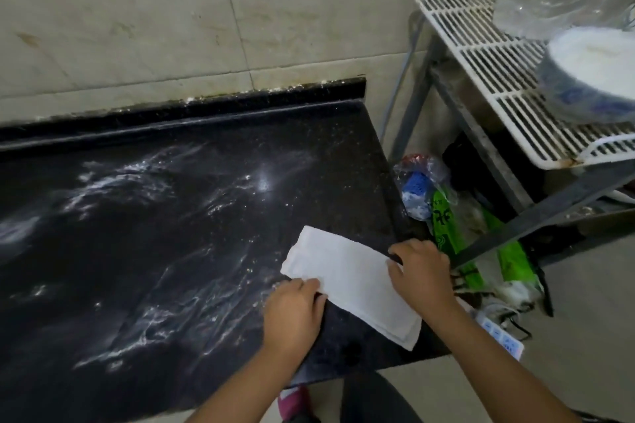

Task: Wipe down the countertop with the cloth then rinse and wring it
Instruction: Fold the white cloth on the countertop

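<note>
The folded white cloth [350,282] is being kept flat at the countertop's [171,233] front right corner, pinched by the left hand [295,307] and the right hand [421,269], whose fingertips are being hidden beneath it.

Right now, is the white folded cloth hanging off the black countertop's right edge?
No, the white folded cloth lies flat on the black speckled countertop, inside its right edge, with both hands on it.

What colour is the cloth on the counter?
White. The folded rectangular cloth shows best in the head view, against the black speckled countertop.
</note>
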A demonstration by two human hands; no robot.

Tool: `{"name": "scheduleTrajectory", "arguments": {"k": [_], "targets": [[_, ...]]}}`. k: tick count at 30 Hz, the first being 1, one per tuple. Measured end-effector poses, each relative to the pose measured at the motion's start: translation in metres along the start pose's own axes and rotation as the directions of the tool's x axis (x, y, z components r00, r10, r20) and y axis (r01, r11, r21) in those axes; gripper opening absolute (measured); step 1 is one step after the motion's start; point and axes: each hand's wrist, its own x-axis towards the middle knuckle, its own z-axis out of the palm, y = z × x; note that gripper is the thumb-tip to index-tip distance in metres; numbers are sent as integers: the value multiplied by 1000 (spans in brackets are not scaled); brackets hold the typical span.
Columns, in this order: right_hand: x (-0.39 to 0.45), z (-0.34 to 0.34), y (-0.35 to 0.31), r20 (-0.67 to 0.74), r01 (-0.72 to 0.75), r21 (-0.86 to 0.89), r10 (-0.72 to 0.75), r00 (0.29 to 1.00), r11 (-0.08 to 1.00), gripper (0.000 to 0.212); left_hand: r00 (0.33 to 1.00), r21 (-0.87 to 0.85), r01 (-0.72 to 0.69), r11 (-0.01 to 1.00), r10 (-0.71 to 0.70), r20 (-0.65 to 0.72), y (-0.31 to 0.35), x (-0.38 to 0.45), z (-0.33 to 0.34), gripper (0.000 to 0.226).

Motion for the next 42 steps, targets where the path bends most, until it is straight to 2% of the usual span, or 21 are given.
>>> {"name": "scheduleTrajectory", "arguments": {"k": [4,7,10,11,13,14,16,19,22,24,26,28,30,32,34,37,40,42], "targets": [[37,6,-14,216,206,-106,-180,960,973,37,988,-21,119,993,-116,98,28,-17,27,31],[49,14,-17,282,306,-132,-260,924,943,42,980,-32,201,979,-201,14,53,-10,31,24],[55,17,-10,299,406,-134,-354,886,904,44,932,-74,354,932,-358,-51,76,2,37,29],[57,17,-7,309,415,-125,-362,880,901,46,901,-99,421,902,-429,-71,81,2,39,30],[61,17,-3,336,403,-60,-362,870,913,48,793,-235,572,786,-603,-86,87,1,41,15],[63,17,-2,351,384,-21,-352,867,923,49,757,-284,607,742,-649,-78,89,1,43,19],[68,12,0,352,404,73,-403,845,912,47,715,-350,625,698,-691,-100,90,-1,48,31],[71,-2,1,294,477,184,-511,808,859,40,662,-417,609,674,-722,-200,88,0,32,32],[75,-17,-8,137,597,216,-629,765,773,27,656,-359,574,736,-676,-336,78,11,7,28],[82,-25,-14,-85,672,263,-677,731,693,23,639,-324,525,787,-616,-460,70,21,-17,24],[87,-29,-16,-322,736,263,-662,677,624,29,628,-235,423,875,-470,-620,62,29,-35,16],[86,-33,-14,-445,737,278,-597,667,615,29,598,-146,330,933,-326,-732,58,32,-38,12],[78,-29,-3,-515,727,266,-545,662,633,27,612,-110,265,958,-255,-748,55,28,-29,14],[64,-14,18,-522,737,193,-569,636,648,26,644,-83,220,972,-209,-736,54,18,-6,10],[47,9,44,-467,745,129,-623,628,654,26,720,-40,179,983,-159,-676,52,3,24,9],[20,35,79,-361,755,66,-690,627,652,28,831,18,93,996,-67,-552,53,-21,64,22],[1,46,96,-307,731,53,-685,660,680,33,861,-36,54,998,-65,-505,54,-35,80,23],[-8,42,95,-260,662,59,-629,732,747,32,855,-55,61,997,-80,-512,55,-37,82,21]]}}
